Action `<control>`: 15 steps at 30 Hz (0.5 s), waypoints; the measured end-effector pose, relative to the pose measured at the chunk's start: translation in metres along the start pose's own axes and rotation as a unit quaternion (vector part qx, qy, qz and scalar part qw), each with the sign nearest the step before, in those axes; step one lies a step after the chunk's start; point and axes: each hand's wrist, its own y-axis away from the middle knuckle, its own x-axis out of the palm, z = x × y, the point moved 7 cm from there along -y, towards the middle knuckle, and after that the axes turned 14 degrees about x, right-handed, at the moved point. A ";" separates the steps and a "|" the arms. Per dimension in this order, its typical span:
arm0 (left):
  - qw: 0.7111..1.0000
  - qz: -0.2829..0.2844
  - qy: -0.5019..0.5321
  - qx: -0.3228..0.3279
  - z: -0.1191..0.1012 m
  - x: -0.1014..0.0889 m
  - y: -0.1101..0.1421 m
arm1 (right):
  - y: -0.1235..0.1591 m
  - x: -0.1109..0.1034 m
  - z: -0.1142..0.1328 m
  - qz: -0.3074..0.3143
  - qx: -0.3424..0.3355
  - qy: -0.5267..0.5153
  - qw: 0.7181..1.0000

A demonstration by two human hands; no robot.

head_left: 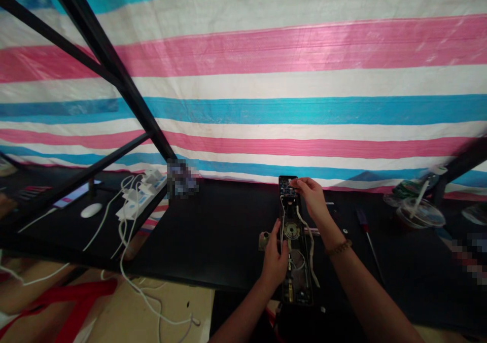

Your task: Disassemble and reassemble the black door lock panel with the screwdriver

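Note:
A long black housing that looks like an electronic door lock [304, 272] lies at the table's near edge, its inside uncovered. A circuit board [288, 187] fills its far end, and a round metal part [291, 230] sits near the middle. My left hand [274, 262] grips the housing's left side, thumb over the edge. Above the board, my right hand [311, 195] is closed in a pinch at its right side; what lies between the fingertips is too small to make out. A whitish cable [312, 254] hangs along the right side. Left of the housing lies a small metal plate [263, 240].
A screwdriver [368, 236] lies on the black table [213, 236], right of my right arm. Beyond it stands a clear plastic cup [420, 213]. On the left are a power strip [142, 196] with white cables, a mouse [91, 210], a phone [76, 195] and a black frame [122, 81].

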 end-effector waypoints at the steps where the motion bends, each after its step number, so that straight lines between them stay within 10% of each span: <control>1: 1.000 -0.002 -0.002 0.003 0.000 0.000 0.000 | 0.000 0.005 0.001 0.011 0.003 -0.002 1.000; 9: 1.000 -0.010 -0.019 0.004 -0.004 -0.004 -0.001 | 0.029 0.033 -0.004 0.156 0.002 0.126 0.980; 15: 0.999 -0.003 -0.035 0.000 -0.007 -0.004 -0.002 | 0.033 0.009 0.009 0.005 -0.128 0.228 0.965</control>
